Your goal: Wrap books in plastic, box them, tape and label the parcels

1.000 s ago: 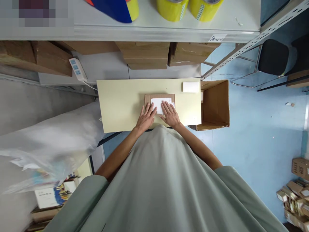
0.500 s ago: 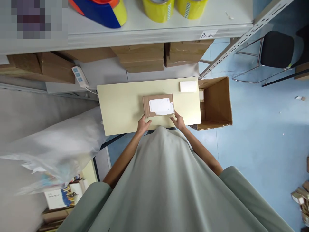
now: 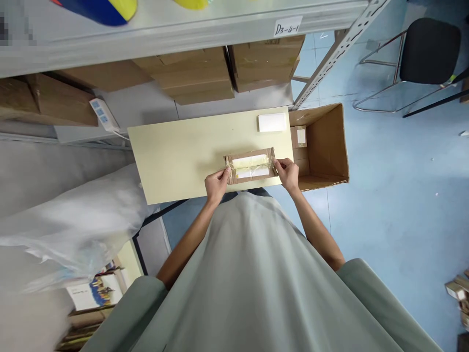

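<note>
A small brown cardboard box (image 3: 251, 166) with white labels and shiny clear tape across its upper face is between my hands over the pale yellow table (image 3: 176, 156). My left hand (image 3: 217, 184) pinches its left end, thumb and fingers closed at the edge. At the opposite end, my right hand (image 3: 287, 172) grips the right edge with fingers bent round it. The underside of the box is hidden, so I cannot tell whether it touches the tabletop. Behind the box, nearer the table's far right corner, lies a white rectangular block (image 3: 271, 122).
An open carton (image 3: 328, 146) holding small boxes stands against the table's right end. Beyond the table, a metal shelf (image 3: 183, 32) carries tape rolls, with cardboard boxes (image 3: 190, 73) below it. A power strip (image 3: 104, 115) and a plastic bag (image 3: 80, 210) are at the left.
The box now shows a taped face instead of the plain labelled one. Both hands have moved from its near corners to its two ends and closed on them. The view has shifted slightly.
</note>
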Demonstrator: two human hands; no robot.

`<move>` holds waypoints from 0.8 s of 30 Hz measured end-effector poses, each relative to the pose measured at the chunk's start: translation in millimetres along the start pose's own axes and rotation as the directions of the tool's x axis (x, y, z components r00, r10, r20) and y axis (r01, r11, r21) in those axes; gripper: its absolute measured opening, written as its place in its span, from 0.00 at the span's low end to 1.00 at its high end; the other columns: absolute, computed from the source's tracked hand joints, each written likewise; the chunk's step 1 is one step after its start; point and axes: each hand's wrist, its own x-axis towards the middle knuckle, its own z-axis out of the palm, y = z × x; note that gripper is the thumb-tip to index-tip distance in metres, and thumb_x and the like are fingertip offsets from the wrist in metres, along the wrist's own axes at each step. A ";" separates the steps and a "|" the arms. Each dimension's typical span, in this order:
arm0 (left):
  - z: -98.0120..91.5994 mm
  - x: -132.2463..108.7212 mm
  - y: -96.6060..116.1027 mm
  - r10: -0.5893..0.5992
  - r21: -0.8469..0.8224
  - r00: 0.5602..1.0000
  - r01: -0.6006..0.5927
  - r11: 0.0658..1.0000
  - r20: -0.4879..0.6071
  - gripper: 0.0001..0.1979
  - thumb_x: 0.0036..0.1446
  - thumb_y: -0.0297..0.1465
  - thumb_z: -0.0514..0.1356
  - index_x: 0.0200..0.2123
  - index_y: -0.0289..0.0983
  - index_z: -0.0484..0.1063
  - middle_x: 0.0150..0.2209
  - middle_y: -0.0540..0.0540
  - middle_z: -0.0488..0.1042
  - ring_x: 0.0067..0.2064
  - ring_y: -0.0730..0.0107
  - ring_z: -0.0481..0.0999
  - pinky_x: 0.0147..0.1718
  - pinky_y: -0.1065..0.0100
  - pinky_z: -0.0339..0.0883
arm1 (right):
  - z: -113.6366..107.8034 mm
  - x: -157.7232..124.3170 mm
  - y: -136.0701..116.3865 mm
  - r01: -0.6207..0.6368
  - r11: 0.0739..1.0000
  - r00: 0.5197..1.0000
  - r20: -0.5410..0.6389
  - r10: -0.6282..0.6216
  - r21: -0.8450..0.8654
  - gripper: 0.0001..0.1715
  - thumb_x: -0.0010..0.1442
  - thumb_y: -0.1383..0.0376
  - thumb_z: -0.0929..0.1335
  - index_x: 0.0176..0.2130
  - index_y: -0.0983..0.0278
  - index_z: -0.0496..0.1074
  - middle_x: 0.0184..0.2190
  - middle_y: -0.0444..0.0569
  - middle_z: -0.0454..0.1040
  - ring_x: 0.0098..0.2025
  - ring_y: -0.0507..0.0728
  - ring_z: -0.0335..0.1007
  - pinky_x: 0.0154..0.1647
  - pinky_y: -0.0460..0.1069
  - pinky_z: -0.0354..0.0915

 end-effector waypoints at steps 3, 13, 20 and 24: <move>14.7 -5.1 -5.1 -0.033 0.032 0.999 0.033 0.999 0.009 0.26 0.68 0.53 0.63 0.30 0.38 0.84 0.23 0.50 0.74 0.32 0.64 0.78 0.34 0.67 0.64 | -5.8 -1.2 11.4 -0.044 0.999 0.998 0.041 0.046 -0.032 0.38 0.72 0.32 0.69 0.38 0.60 0.87 0.40 0.55 0.88 0.40 0.64 0.85 0.49 0.56 0.79; 15.4 -20.6 -19.3 -0.108 -0.091 0.994 0.110 0.990 0.021 0.24 0.66 0.54 0.65 0.44 0.39 0.87 0.43 0.42 0.89 0.46 0.56 0.86 0.46 0.65 0.74 | -12.6 -12.7 20.5 -0.103 0.995 0.988 0.113 0.103 -0.013 0.34 0.68 0.33 0.73 0.43 0.59 0.85 0.42 0.55 0.90 0.45 0.65 0.88 0.51 0.57 0.81; 24.1 -32.3 -5.2 -0.105 -0.061 0.994 0.104 0.993 -0.027 0.16 0.66 0.44 0.65 0.41 0.38 0.87 0.37 0.47 0.88 0.44 0.58 0.86 0.45 0.67 0.74 | -15.1 -16.4 21.1 -0.050 0.998 0.992 0.111 0.053 -0.029 0.29 0.71 0.39 0.72 0.42 0.60 0.85 0.41 0.56 0.90 0.45 0.66 0.88 0.54 0.59 0.80; 19.7 -52.9 -4.1 -0.107 -0.054 0.991 0.103 0.993 -0.078 0.15 0.66 0.42 0.66 0.39 0.38 0.88 0.31 0.49 0.85 0.40 0.58 0.86 0.41 0.68 0.73 | -21.8 -26.3 21.1 0.020 0.998 0.991 0.137 -0.013 -0.052 0.27 0.72 0.40 0.72 0.40 0.60 0.86 0.39 0.55 0.90 0.45 0.67 0.89 0.53 0.59 0.81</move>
